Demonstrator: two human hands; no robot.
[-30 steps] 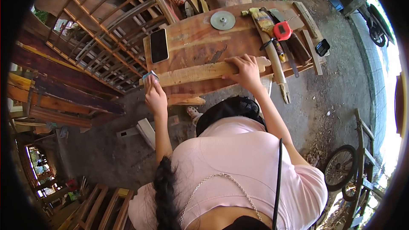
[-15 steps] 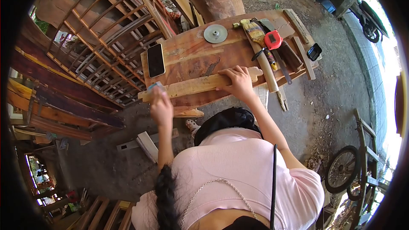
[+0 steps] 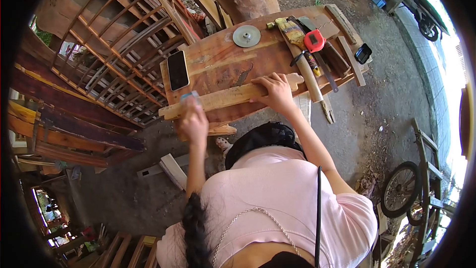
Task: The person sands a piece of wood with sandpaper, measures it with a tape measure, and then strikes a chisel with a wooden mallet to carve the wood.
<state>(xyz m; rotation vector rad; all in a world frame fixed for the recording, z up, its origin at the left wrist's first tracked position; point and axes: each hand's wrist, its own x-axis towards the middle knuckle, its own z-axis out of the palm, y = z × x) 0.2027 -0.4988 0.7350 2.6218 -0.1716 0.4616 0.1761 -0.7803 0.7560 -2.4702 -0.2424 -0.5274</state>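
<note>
My left hand [image 3: 193, 120], blurred by motion, is closed on a small light-blue piece [image 3: 190, 98] and sits over the left part of a long, pale wooden piece [image 3: 223, 99]. That wood lies along the near edge of the wooden table [image 3: 208, 72]. Toward the wood's right end, my right hand [image 3: 276, 92] grips it, fingers over the top and thumb at the near side.
On the table are a phone [image 3: 178, 70], a metal disc [image 3: 246, 35], a brush [image 3: 291, 32], a red tape measure [image 3: 314, 40] and wooden strips. A slatted wooden frame [image 3: 114, 39] stands at left, a wheel [image 3: 400, 188] at lower right.
My left hand with the light-blue piece has shifted slightly right along the wood. My right hand keeps its hold. The whole view has shifted a little.
</note>
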